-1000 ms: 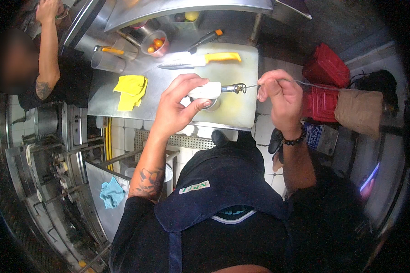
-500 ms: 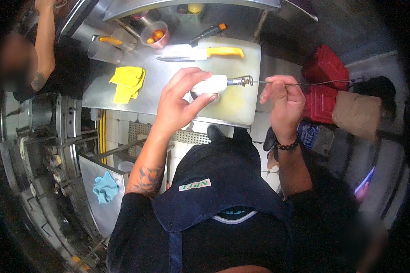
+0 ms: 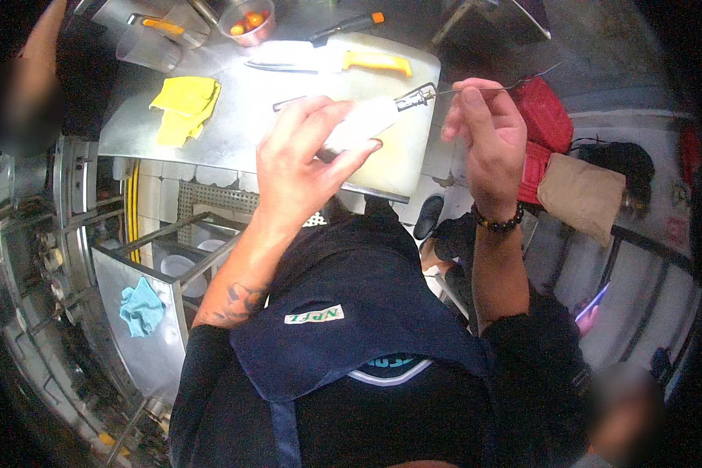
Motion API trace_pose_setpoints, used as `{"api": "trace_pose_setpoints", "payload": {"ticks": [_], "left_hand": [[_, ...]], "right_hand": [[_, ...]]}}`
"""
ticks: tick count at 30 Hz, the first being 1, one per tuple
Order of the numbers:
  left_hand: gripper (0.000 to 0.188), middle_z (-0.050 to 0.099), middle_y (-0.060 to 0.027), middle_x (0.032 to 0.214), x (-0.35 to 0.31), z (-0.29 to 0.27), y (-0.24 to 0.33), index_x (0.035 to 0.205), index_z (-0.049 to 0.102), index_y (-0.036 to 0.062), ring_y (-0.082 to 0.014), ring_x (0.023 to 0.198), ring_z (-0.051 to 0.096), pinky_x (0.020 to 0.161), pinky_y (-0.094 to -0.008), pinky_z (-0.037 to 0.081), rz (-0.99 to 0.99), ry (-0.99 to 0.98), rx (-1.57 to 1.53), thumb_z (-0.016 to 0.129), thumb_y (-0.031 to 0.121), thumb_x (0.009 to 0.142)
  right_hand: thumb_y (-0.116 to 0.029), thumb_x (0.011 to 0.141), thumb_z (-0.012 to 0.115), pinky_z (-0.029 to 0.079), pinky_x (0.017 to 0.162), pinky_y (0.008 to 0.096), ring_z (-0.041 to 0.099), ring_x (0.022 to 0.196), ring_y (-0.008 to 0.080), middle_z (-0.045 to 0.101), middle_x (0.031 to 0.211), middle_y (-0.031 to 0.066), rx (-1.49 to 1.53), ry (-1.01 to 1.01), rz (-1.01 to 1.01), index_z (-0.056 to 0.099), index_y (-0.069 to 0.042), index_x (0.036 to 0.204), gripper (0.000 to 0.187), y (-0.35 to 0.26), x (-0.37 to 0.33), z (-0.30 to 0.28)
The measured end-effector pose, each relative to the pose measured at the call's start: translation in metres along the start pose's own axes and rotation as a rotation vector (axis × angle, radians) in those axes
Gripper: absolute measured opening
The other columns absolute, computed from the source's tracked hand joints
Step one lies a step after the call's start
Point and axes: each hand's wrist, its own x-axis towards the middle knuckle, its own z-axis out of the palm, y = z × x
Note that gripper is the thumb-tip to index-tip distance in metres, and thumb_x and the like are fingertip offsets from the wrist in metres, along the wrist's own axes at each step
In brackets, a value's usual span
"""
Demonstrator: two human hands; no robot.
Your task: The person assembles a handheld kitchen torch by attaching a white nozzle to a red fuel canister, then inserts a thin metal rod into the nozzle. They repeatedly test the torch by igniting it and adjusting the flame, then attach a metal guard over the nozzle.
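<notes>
Left grip (image 3: 300, 152) curled round white device (image 3: 364, 123); right grip (image 3: 489, 132) pinches wire (image 3: 532, 76); apron label (image 3: 313, 314) green-lettered.

- I see a board (image 3: 405, 156) on the table's (image 3: 234, 117) right end.
- Over it, a tool (image 3: 363, 122) sits in the left hand (image 3: 300, 152).
- Right of it, the right hand (image 3: 491, 136).
- Behind the tool lies a knife (image 3: 359, 62).
- Left of the board I find a cloth (image 3: 186, 109); behind that, cups (image 3: 144, 48), then a tub (image 3: 264, 36) holding fruit (image 3: 254, 18).
</notes>
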Motion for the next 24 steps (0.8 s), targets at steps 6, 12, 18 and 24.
{"api": "trace_pose_setpoints", "payload": {"ticks": [6,12,18,24], "left_hand": [[0.046,0.068,-0.0107,0.101,-0.001,0.001,-0.007,0.106,0.071,0.0075,-0.0260,0.087,0.067,0.074,-0.0356,0.055,0.037,0.037,-0.039,0.089,0.022,0.066],[0.045,0.068,-0.0115,0.100,-0.001,0.002,-0.007,0.105,0.071,0.0068,-0.0269,0.088,0.067,0.076,-0.0361,0.055,0.031,0.039,-0.041,0.089,0.020,0.065],[0.045,0.068,-0.0120,0.100,-0.001,0.001,-0.007,0.104,0.071,0.0058,-0.0267,0.089,0.067,0.076,-0.0359,0.054,0.027,0.038,-0.027,0.089,0.018,0.065],[0.045,0.068,-0.0128,0.101,0.000,0.003,-0.002,0.105,0.071,0.0053,-0.0272,0.091,0.067,0.079,-0.0358,0.054,-0.001,0.038,-0.019,0.089,0.017,0.065]], "right_hand": [[-0.016,0.099,0.060,0.046,0.060,0.0225,0.057,0.065,0.0087,0.062,0.080,0.0042,-0.003,-0.035,-0.004,0.064,0.001,0.104,0.018,-0.001,0.007,0.004],[-0.016,0.101,0.056,0.048,0.060,0.0246,0.059,0.067,0.0103,0.063,0.081,0.0062,-0.050,-0.031,-0.083,0.062,0.001,0.103,0.018,-0.001,0.009,0.003],[-0.023,0.105,0.044,0.057,0.068,0.0365,0.068,0.079,0.0274,0.068,0.096,0.0196,0.184,0.314,-0.501,0.054,-0.001,0.110,0.024,-0.037,0.027,-0.024],[-0.027,0.107,0.039,0.059,0.071,0.0440,0.070,0.084,0.0328,0.068,0.101,0.0228,0.277,-0.112,-0.425,0.049,-0.006,0.119,0.027,-0.042,0.009,-0.046]]}}
